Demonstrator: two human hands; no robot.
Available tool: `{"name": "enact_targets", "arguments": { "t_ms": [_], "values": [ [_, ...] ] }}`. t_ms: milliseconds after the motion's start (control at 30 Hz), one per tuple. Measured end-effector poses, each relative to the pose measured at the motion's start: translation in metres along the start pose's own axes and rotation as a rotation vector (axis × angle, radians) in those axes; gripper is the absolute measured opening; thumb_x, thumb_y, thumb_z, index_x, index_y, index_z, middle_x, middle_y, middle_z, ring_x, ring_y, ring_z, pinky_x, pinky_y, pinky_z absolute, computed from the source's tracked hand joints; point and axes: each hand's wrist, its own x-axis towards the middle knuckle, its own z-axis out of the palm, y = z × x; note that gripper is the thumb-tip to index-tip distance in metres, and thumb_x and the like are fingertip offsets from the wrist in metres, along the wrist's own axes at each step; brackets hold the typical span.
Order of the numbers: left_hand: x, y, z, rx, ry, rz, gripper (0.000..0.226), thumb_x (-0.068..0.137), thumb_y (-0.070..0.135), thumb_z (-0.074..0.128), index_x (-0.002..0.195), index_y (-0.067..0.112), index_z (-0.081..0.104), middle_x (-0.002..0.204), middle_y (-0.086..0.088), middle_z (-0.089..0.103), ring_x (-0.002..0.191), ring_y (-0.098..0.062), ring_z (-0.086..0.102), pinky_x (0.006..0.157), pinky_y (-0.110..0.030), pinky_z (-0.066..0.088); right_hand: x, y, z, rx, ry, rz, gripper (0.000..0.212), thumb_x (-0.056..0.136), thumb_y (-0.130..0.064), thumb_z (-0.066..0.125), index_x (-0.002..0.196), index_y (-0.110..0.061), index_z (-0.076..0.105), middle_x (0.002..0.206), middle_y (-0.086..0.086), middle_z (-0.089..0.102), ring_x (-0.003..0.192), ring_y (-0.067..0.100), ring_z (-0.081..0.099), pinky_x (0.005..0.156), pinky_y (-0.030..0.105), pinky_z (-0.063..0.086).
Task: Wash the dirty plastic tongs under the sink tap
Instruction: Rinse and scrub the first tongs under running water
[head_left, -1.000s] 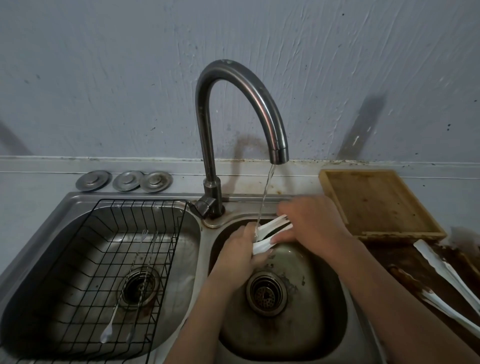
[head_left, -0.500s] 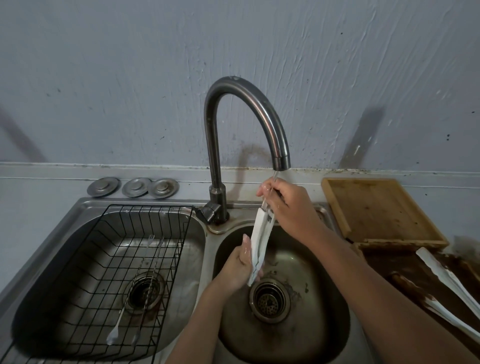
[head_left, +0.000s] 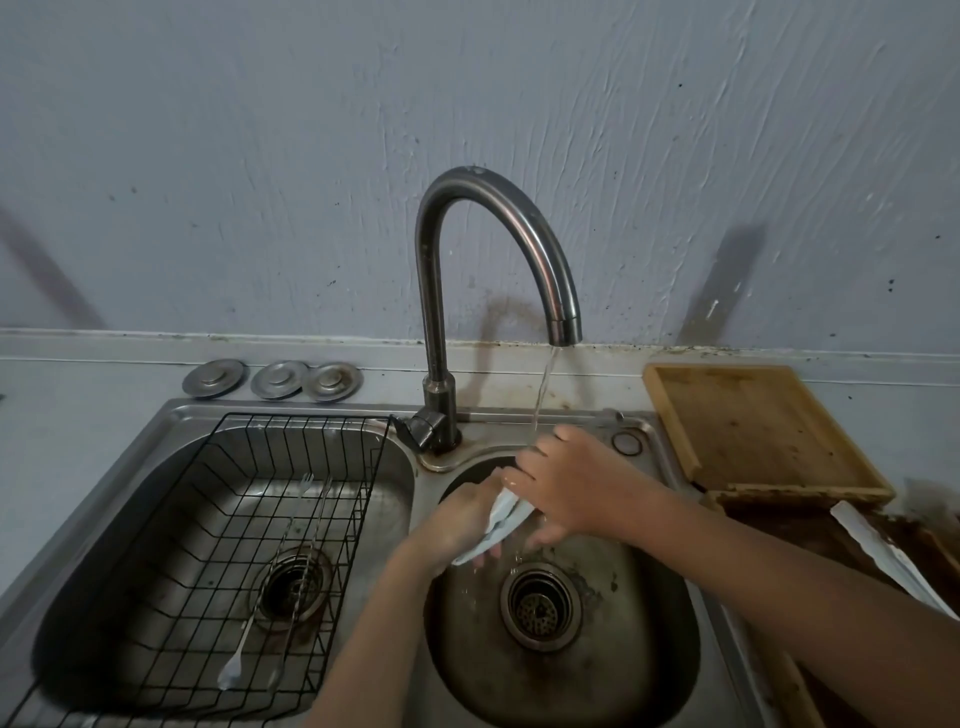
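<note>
White plastic tongs (head_left: 503, 525) slant over the right sink basin (head_left: 649, 649), squeezed between both hands. My left hand (head_left: 457, 525) grips their lower end from the left. My right hand (head_left: 566, 486) closes over their upper end from the right. Water runs from the curved steel tap (head_left: 540, 270) and lands on my right hand and the tongs. Most of the tongs is hidden by the hands.
A black wire rack (head_left: 218, 551) with thin long-handled utensils (head_left: 291, 571) fills the left basin. Three metal drain covers (head_left: 272, 379) lie behind it. A wooden board (head_left: 753, 426) sits on the right, with more white tongs (head_left: 883, 556) on a dirty brown surface beside it.
My right hand came down from the spout to the basin rim. The tongs went from hanging upright to slanting low between both hands.
</note>
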Motion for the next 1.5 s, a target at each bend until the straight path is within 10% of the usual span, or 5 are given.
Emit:
{"name": "enact_targets", "arguments": {
  "t_ms": [167, 467, 633, 867, 1500],
  "values": [
    [-0.004, 0.001, -0.014, 0.044, -0.125, -0.033, 0.054, 0.099, 0.046, 0.025, 0.091, 0.011, 0.065, 0.061, -0.002, 0.062, 0.045, -0.009, 0.049, 0.041, -0.015, 0.038, -0.009, 0.002, 0.014, 0.08, -0.015, 0.016, 0.026, 0.078, -0.024, 0.067, 0.092, -0.014, 0.048, 0.061, 0.0, 0.057, 0.044, 0.016, 0.052, 0.038, 0.027, 0.04],
    [0.015, -0.027, -0.055, -0.318, 0.686, 0.008, 0.02, 0.084, 0.024, 0.05, 0.086, 0.006, 0.06, 0.078, -0.011, 0.064, 0.068, -0.025, 0.059, 0.064, -0.037, 0.045, -0.01, -0.034, 0.032, 1.1, 0.067, 0.608, 0.024, 0.092, -0.045, 0.043, 0.079, -0.025, 0.045, 0.067, -0.009, 0.052, 0.053, 0.005, 0.047, 0.049, 0.021, 0.037],
    [0.028, -0.024, -0.054, 0.046, 0.789, 0.074, 0.037, 0.092, 0.014, 0.051, 0.127, 0.001, 0.045, 0.121, -0.013, 0.058, 0.11, -0.028, 0.056, 0.091, -0.033, 0.04, 0.002, -0.047, 0.037, 1.374, 0.204, 0.76, 0.03, 0.095, -0.041, 0.037, 0.069, -0.026, 0.044, 0.058, -0.008, 0.044, 0.049, 0.004, 0.039, 0.049, 0.021, 0.033],
    [0.054, -0.021, -0.045, 0.075, 0.922, 0.09, 0.005, 0.09, 0.01, 0.052, 0.094, 0.008, 0.049, 0.102, -0.015, 0.06, 0.097, -0.033, 0.057, 0.087, -0.046, 0.047, 0.006, -0.049, 0.03, 1.823, 0.278, 0.91, 0.042, 0.094, -0.045, 0.034, 0.069, -0.013, 0.044, 0.051, -0.001, 0.032, 0.038, 0.008, 0.028, 0.038, 0.023, 0.024],
    [0.053, 0.003, -0.048, 0.459, 0.797, -0.131, 0.034, 0.087, 0.008, 0.046, 0.119, 0.005, 0.037, 0.129, -0.013, 0.046, 0.12, -0.031, 0.045, 0.097, -0.046, 0.037, -0.017, -0.031, 0.023, 1.234, 0.412, 0.883, 0.048, 0.089, -0.048, 0.044, 0.115, -0.008, 0.038, 0.085, -0.006, 0.05, 0.065, 0.005, 0.055, 0.047, 0.014, 0.046]
  ]
}}
